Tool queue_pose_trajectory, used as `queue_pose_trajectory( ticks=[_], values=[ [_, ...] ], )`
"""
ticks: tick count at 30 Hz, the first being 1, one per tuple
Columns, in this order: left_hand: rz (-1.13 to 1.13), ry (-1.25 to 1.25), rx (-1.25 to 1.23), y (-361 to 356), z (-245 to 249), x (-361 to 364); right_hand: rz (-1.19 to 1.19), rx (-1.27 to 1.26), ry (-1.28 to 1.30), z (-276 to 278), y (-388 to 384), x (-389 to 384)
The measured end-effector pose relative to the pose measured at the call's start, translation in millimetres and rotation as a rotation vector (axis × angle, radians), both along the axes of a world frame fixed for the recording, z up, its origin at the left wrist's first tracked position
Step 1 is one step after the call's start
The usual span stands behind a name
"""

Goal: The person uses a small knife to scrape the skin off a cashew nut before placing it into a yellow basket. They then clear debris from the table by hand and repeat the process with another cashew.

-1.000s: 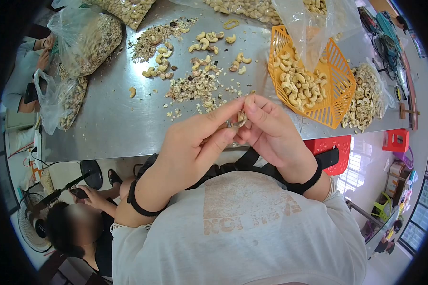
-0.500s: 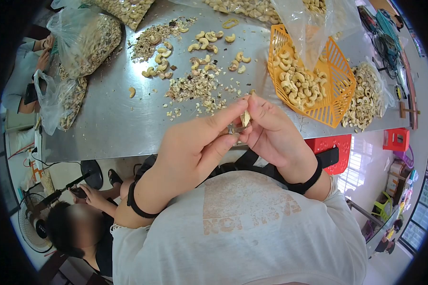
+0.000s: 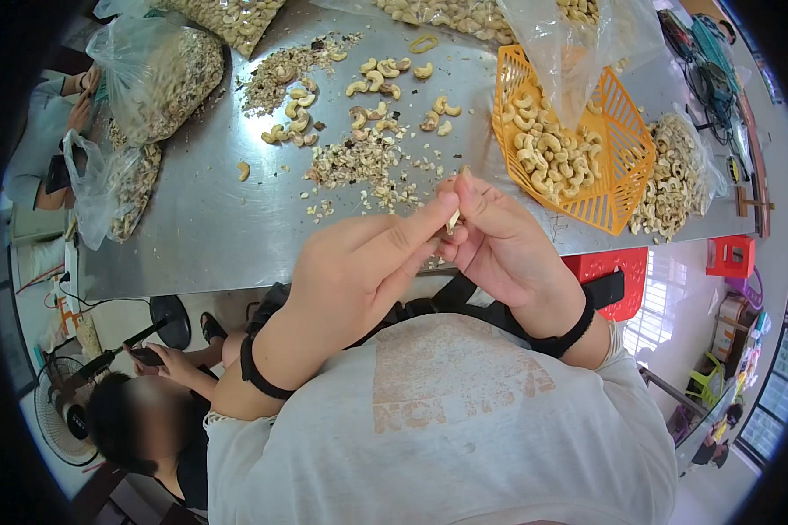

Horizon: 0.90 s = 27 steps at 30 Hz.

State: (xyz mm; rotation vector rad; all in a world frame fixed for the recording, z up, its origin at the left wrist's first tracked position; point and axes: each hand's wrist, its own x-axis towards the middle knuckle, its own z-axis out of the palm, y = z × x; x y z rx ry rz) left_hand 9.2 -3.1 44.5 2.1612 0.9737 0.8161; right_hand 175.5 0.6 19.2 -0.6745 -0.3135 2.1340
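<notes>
My left hand point(image 3: 350, 262) is closed, its thumb and fingertips pressed together over the table's near edge. The small metal blade that showed at its fingers a moment earlier is hidden behind them now. My right hand point(image 3: 508, 241) pinches a pale cashew nut point(image 3: 453, 221) between its fingers. Its thumb and forefinger meet the left fingertips at the nut, which is partly covered. Just beyond the hands lies a heap of peeled skin bits point(image 3: 359, 162), with loose cashews point(image 3: 376, 79) behind it.
An orange plastic basket point(image 3: 617, 166) of cashews stands to the right, beside a clear bag of nuts point(image 3: 671, 179). Filled plastic bags point(image 3: 162, 79) line the left of the metal table point(image 3: 201, 254). Another person sits at lower left; a co-worker's hands show at far left.
My left fingers have moved up and closed over the nut, the thumb now nearer its top. The metal blade seen between the hands has gone out of sight. My right hand barely moved.
</notes>
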Motion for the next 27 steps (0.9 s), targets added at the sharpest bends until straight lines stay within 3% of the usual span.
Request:
queue_pose_trajectory(
  ticks=[4,9,16,22,24,27],
  values=[
    [-0.008,-0.028,0.135,3.7,-10.4,-1.3,-0.021,-0.001,0.008,0.4,-0.6,-2.4],
    [0.046,-0.256,-0.140,2.3,-11.6,2.4,-0.011,0.031,-0.013,0.2,-0.7,-2.0],
    [0.036,-0.186,-0.199,3.6,-6.9,-0.1,-0.031,0.067,-0.067,-0.8,-1.9,-3.1],
    [0.000,-0.167,-0.038,6.7,-12.0,-4.0,-0.073,0.110,-0.072,2.6,-3.4,-3.8],
    [0.019,-0.248,-0.245,4.2,-11.1,-5.0,-0.089,0.137,-0.095,2.7,-4.0,-5.4],
    [0.025,-0.316,-0.240,3.8,-12.6,-2.0,-0.103,0.153,-0.135,5.1,-4.4,-6.4]
  ],
)
